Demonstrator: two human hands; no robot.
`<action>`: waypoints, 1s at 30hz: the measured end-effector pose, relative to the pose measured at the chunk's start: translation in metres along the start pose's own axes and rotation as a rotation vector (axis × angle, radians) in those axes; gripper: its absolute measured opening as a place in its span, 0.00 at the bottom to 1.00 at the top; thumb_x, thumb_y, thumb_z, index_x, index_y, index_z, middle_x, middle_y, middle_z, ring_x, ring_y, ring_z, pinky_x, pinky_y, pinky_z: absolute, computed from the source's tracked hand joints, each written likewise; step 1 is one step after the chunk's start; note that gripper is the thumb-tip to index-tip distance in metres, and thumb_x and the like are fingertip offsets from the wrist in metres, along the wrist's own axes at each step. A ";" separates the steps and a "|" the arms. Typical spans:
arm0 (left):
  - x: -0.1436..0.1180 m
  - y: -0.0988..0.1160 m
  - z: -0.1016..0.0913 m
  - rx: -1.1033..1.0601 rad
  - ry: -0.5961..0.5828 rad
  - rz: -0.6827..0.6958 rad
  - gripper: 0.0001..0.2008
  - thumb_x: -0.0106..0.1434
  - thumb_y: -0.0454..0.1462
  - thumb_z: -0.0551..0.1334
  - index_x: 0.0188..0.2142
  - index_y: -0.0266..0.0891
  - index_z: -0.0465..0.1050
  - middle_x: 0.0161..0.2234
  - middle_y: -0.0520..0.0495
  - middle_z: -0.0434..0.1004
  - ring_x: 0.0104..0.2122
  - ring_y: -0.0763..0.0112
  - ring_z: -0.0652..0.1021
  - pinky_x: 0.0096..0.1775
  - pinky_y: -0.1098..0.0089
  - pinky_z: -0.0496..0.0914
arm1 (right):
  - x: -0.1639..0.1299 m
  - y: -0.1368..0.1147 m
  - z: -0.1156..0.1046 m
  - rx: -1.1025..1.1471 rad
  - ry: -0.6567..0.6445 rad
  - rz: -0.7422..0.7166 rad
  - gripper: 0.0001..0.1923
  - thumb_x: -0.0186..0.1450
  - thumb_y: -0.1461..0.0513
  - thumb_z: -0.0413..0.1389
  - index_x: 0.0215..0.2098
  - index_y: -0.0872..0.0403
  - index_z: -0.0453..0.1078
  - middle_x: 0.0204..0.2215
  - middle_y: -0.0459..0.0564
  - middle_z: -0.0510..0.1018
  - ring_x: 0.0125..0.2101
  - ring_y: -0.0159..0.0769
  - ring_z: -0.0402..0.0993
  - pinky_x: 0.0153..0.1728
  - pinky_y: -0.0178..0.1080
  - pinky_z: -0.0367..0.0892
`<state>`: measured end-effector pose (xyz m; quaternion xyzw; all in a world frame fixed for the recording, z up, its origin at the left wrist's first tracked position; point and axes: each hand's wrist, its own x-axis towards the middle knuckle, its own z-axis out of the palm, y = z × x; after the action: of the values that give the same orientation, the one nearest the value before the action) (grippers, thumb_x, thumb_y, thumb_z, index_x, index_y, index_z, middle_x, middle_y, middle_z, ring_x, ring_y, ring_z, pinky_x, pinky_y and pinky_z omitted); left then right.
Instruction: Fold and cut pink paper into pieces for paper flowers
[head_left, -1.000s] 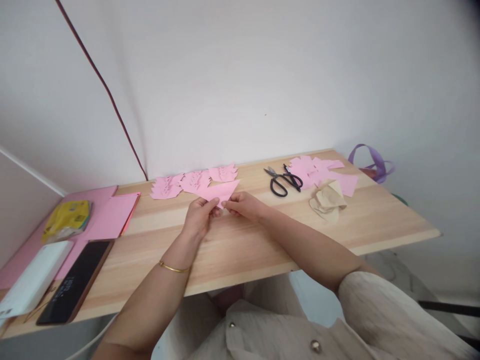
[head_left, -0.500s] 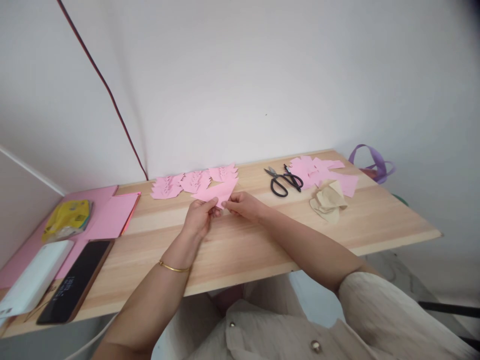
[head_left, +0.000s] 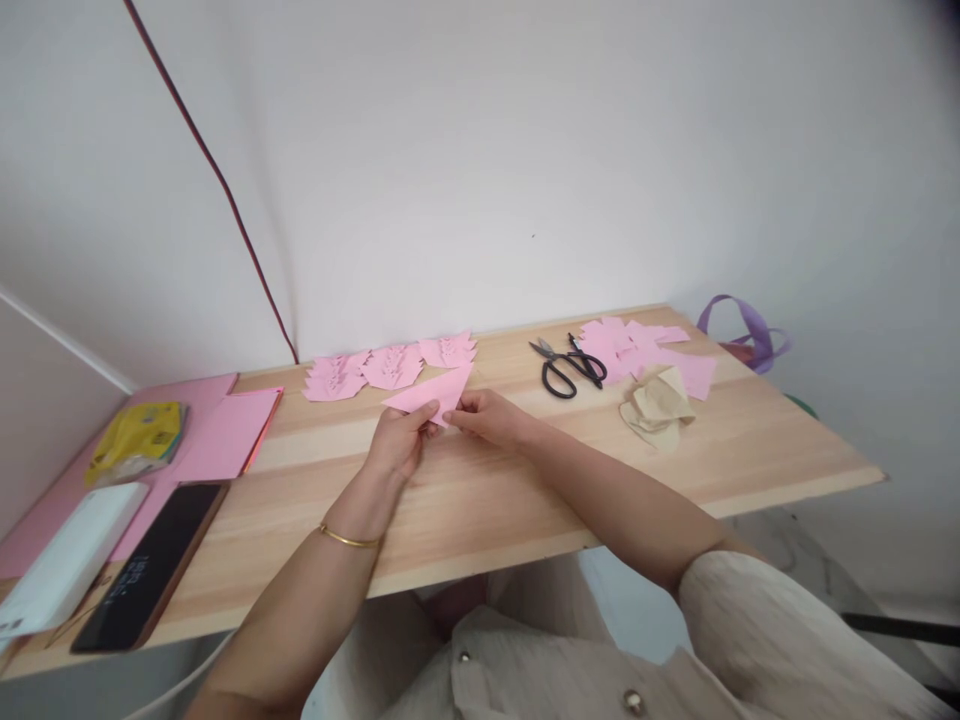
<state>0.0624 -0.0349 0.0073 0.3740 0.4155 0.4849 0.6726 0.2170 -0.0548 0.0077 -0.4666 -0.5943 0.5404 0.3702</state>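
Observation:
Both my hands pinch a folded pink paper triangle (head_left: 436, 391) just above the wooden table (head_left: 480, 500). My left hand (head_left: 397, 442) grips its near corner with thumb and fingers; a gold bangle sits on that wrist. My right hand (head_left: 489, 416) holds the same corner from the right. Behind the triangle lie three cut pink paper shapes (head_left: 390, 366) in a row near the wall.
Black scissors (head_left: 566, 364) lie to the right, with pink paper scraps (head_left: 645, 350) and a crumpled beige paper (head_left: 658, 404) beyond. At left are pink sheets (head_left: 229, 432), a yellow packet (head_left: 135, 438), a black phone (head_left: 150, 565) and a white box (head_left: 64, 560). A purple ribbon (head_left: 742, 325) lies off the right end.
The pink triangle has tilted a little in my fingers, its far tip narrowing. Both hands stay in nearly the same spot.

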 end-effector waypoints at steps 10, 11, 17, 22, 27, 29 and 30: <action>0.000 -0.001 -0.003 0.039 -0.089 0.001 0.12 0.44 0.35 0.70 0.27 0.31 0.72 0.20 0.51 0.71 0.15 0.81 0.65 0.20 0.75 0.61 | 0.008 0.013 -0.001 0.118 0.039 -0.002 0.16 0.56 0.50 0.55 0.26 0.56 0.65 0.17 0.39 0.61 0.17 0.23 0.53 0.19 0.31 0.49; 0.000 -0.001 -0.004 0.031 -0.092 -0.020 0.12 0.44 0.35 0.70 0.28 0.31 0.72 0.20 0.51 0.71 0.15 0.81 0.65 0.20 0.75 0.62 | 0.008 0.014 -0.002 0.113 0.036 -0.014 0.16 0.56 0.51 0.55 0.26 0.56 0.65 0.16 0.39 0.61 0.17 0.23 0.53 0.19 0.31 0.48; -0.002 0.001 -0.002 0.006 -0.056 -0.081 0.14 0.43 0.33 0.70 0.30 0.30 0.72 0.21 0.50 0.73 0.16 0.80 0.67 0.21 0.75 0.66 | 0.007 0.015 -0.004 0.074 0.016 -0.041 0.16 0.57 0.51 0.54 0.24 0.56 0.64 0.16 0.40 0.60 0.17 0.23 0.51 0.19 0.31 0.46; -0.001 0.005 0.000 -0.013 0.013 -0.030 0.13 0.42 0.31 0.69 0.29 0.31 0.71 0.19 0.52 0.71 0.16 0.81 0.66 0.19 0.76 0.64 | 0.006 0.008 -0.005 -0.063 0.145 -0.091 0.17 0.59 0.50 0.52 0.25 0.55 0.62 0.18 0.41 0.62 0.19 0.26 0.54 0.21 0.32 0.51; 0.004 0.004 -0.005 -0.048 0.106 -0.051 0.13 0.40 0.30 0.70 0.27 0.32 0.70 0.17 0.54 0.69 0.14 0.82 0.64 0.19 0.76 0.65 | 0.003 -0.003 -0.012 -0.443 0.537 -0.486 0.05 0.58 0.59 0.53 0.29 0.54 0.64 0.26 0.47 0.68 0.29 0.33 0.63 0.33 0.37 0.60; 0.004 0.004 -0.007 -0.052 0.087 -0.058 0.14 0.41 0.30 0.70 0.29 0.32 0.70 0.18 0.54 0.70 0.15 0.83 0.65 0.20 0.76 0.66 | 0.003 -0.002 -0.014 -0.649 0.446 -0.648 0.06 0.58 0.62 0.54 0.35 0.54 0.67 0.33 0.51 0.70 0.37 0.37 0.63 0.39 0.41 0.58; 0.004 0.004 -0.007 -0.053 0.077 -0.064 0.14 0.41 0.30 0.70 0.30 0.32 0.71 0.18 0.54 0.70 0.15 0.83 0.65 0.21 0.75 0.66 | 0.003 0.000 -0.014 -0.736 0.387 -0.693 0.08 0.58 0.63 0.55 0.37 0.53 0.69 0.36 0.52 0.71 0.40 0.39 0.63 0.42 0.42 0.57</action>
<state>0.0554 -0.0292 0.0070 0.3236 0.4398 0.4878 0.6811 0.2296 -0.0478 0.0099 -0.4329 -0.7845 0.0469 0.4416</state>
